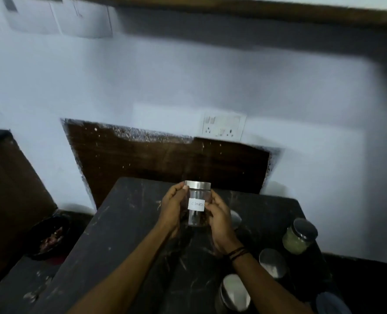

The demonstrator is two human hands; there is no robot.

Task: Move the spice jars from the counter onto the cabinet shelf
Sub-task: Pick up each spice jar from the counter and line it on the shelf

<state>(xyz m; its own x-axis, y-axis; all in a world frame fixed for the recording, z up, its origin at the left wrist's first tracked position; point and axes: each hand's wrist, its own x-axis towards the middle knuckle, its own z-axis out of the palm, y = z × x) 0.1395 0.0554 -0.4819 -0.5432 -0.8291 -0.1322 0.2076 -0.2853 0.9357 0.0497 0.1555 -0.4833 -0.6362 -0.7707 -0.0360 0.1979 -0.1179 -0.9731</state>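
Both hands were wrapped around one clear jar (197, 203), lifted above the dark counter (129, 234). The left hand (173, 209) grasped the jar's left side, thumb up against the rim of its steel lid (197, 185); the right hand (219, 219) grasped the right side, its thumb on the edge of a white label (196, 204) that read "Cloves". The jar stood upright, with dark bits low inside it. A dark band (237, 253) circled the right wrist.

To the right of the held jar, four more steel-lidded jars sat on the counter: one mostly hidden just behind the right hand (236, 219), one with pale green contents (300, 239) farther right, one below that (273, 263), and one nearest the camera (234, 294). Beyond the held jar, on the wall, was a white socket plate (223, 126) above a dark wooden panel (165, 159). Well to the left of the jar, lower down, sat a dark bowl (49, 237) with reddish contents
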